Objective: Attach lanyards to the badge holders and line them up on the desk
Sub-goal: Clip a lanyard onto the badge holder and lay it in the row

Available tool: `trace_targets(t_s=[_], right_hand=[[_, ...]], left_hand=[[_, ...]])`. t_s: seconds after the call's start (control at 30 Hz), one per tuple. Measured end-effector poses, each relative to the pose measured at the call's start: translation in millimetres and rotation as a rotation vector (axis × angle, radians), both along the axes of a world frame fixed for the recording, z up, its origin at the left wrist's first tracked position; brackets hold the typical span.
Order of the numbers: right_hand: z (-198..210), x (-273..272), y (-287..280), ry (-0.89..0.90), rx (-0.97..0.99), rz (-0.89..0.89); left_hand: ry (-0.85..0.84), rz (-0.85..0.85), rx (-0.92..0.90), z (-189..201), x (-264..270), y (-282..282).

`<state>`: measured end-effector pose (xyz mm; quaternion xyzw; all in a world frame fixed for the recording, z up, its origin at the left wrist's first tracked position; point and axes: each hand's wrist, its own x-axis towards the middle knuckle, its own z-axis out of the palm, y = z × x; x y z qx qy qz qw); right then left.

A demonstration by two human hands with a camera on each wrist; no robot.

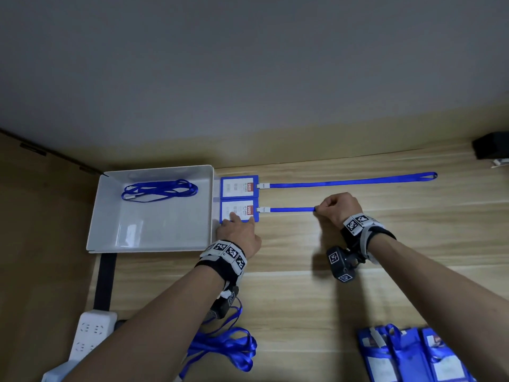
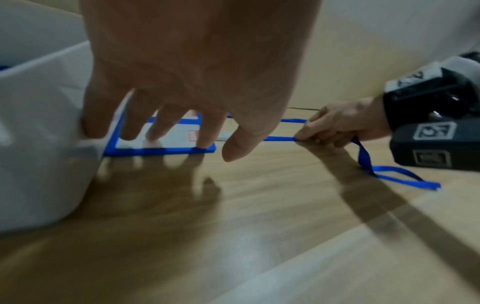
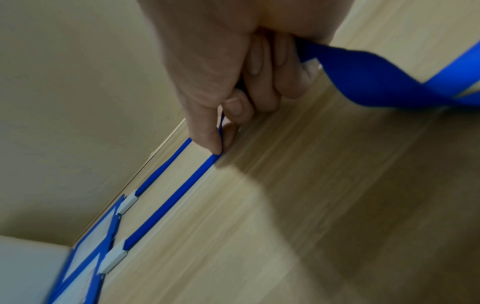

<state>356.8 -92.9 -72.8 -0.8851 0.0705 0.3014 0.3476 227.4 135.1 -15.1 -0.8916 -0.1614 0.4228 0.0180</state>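
Observation:
Two blue badge holders lie side by side just right of the white tray. The far holder (image 1: 239, 186) has its blue lanyard (image 1: 352, 181) laid out straight to the right. My left hand (image 1: 241, 218) presses straight fingertips (image 2: 205, 144) on the near holder (image 1: 239, 210) (image 2: 161, 151). A white clip (image 3: 114, 260) joins that holder to its lanyard (image 1: 292, 209) (image 3: 168, 199). My right hand (image 1: 316, 209) (image 3: 221, 148) pinches this lanyard between thumb and forefinger, low over the desk. The remaining strap (image 2: 389, 174) trails behind the right hand.
The white tray (image 1: 110, 216) at the left holds a coiled blue lanyard (image 1: 159, 190). Loose lanyards (image 1: 223, 346) lie under my left forearm. A pile of blue badge holders (image 1: 413, 354) sits near right. A white power strip (image 1: 91, 332) lies near left, and a black object (image 1: 490, 147) sits far right.

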Motion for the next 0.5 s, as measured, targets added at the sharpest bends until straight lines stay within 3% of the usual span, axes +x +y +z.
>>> trace_targets(t_s=[0.13,0.3,0.5], right_hand=[[0,3,-1,0.01,-0.003,0.017],[-2,2,-4,-0.01,-0.009,0.07],[-6,4,-5,-0.014,-0.016,0.106]], left_hand=[[-0.102,-0.16,0.049,1,9,-25],[-0.251,-0.31,-0.252,-13,25,-72],[-0.221,-0.25,-0.194,-34,30,-101]])
